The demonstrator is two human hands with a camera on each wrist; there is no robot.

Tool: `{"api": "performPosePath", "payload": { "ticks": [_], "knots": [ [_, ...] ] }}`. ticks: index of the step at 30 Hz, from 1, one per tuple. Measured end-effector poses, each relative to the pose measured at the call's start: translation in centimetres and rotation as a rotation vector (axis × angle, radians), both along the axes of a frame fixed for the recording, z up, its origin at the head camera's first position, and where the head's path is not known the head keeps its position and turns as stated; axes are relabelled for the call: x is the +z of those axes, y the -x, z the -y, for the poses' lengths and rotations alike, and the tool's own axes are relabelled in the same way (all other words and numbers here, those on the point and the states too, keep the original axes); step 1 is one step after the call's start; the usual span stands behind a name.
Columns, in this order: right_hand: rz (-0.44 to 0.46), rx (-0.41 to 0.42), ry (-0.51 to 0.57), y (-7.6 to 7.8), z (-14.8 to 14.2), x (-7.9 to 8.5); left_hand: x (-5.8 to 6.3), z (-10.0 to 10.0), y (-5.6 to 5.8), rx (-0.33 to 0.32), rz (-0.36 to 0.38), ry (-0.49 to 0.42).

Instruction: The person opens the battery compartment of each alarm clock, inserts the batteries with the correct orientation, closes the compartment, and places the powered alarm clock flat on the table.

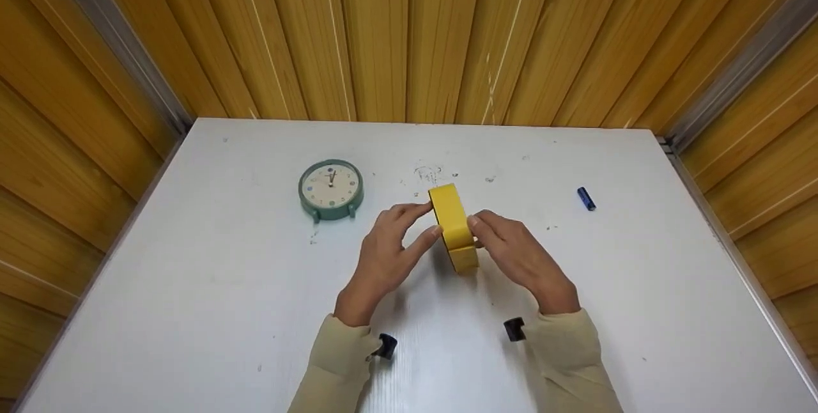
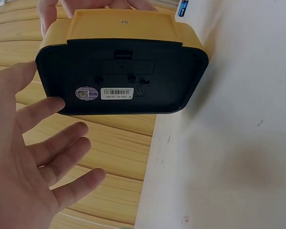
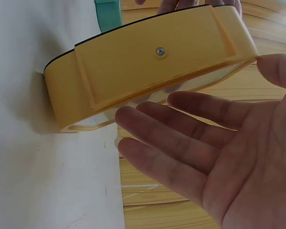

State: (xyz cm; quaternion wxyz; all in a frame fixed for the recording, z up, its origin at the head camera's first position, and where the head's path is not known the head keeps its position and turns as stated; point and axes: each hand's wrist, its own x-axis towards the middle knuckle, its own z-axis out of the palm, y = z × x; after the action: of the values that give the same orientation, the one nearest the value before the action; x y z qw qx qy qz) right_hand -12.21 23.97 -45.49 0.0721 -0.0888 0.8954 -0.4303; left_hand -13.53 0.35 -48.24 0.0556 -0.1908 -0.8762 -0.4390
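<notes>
A yellow alarm clock stands on edge between both hands near the middle of the table. The left wrist view shows its black back, which has small knobs, a battery cover and stickers. My left hand holds the back side, thumb and index finger at its edge and the other fingers spread. From the other side my right hand pinches the clock, its thumb at a corner and its fingers along the face. In the right wrist view, a screw sits in the yellow casing; the dial is mostly hidden.
A green round clock lies face up at the left on the white table. To the right lies a blue battery. Yellow wood-look panels enclose the table's back and sides.
</notes>
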Motion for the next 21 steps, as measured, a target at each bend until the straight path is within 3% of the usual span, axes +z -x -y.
{"api": "performPosePath", "payload": {
  "ticks": [9, 14, 21],
  "knots": [
    [-0.122, -0.06, -0.038, -0.7, 0.1, 1.6, 0.0, -1.0, -0.5, -0.004, -0.08, 0.051],
    [-0.132, -0.078, -0.063, -0.9, -0.3, 2.0, -0.1, -1.8, -0.8, -0.005, -0.177, 0.07],
    [-0.148, -0.085, -0.112, -0.9, -0.3, 2.2, -0.3, -2.8, -1.2, 0.026, -0.322, 0.166]
  ]
}}
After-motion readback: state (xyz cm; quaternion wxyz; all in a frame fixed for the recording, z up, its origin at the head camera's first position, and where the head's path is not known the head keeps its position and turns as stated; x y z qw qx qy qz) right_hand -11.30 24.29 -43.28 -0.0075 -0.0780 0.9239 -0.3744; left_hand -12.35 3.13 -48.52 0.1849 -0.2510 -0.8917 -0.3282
